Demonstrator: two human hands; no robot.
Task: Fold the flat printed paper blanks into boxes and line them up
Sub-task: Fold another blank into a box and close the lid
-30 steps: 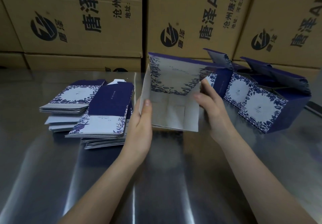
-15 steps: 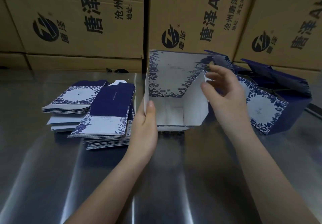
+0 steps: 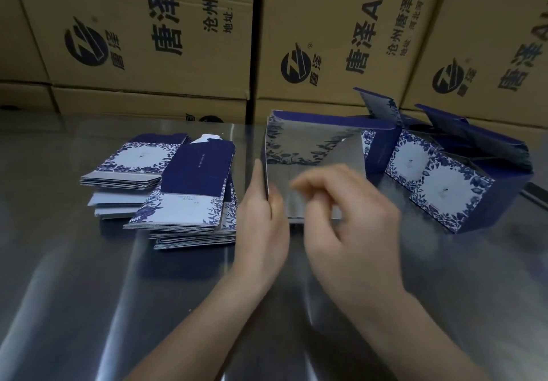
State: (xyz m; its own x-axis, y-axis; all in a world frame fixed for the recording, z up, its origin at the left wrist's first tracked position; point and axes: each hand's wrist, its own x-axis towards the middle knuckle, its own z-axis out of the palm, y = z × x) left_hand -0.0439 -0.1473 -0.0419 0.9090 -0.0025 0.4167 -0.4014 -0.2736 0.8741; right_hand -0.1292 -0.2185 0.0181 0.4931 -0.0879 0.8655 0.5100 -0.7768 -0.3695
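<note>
The half-folded paper box (image 3: pixel 311 149) stands near the surface's (image 3: pixel 89 291) far edge, its left wall pinched by the left hand (image 3: pixel 262 226), while the blurred right hand's (image 3: pixel 350 226) grip cannot be told.

Head-worn wide view, facing forward-down, close over steel table (image 3: pixel 89 291).

So the right hand (image 3: pixel 350 220) is off the top right corner of the blank (image 3: pixel 311 155) now. Half a second ago it's pinching the flap up there; now it's lower and closer to the camera, in front of the bottom half of the sheet. It's smeared with motion, fingers (image 3: pixel 302 186) loosely curled, and I can't tell if they touch the paper. The side flap on the right no longer juts forward, and the inside face looks flatter and greyer than before.
</note>
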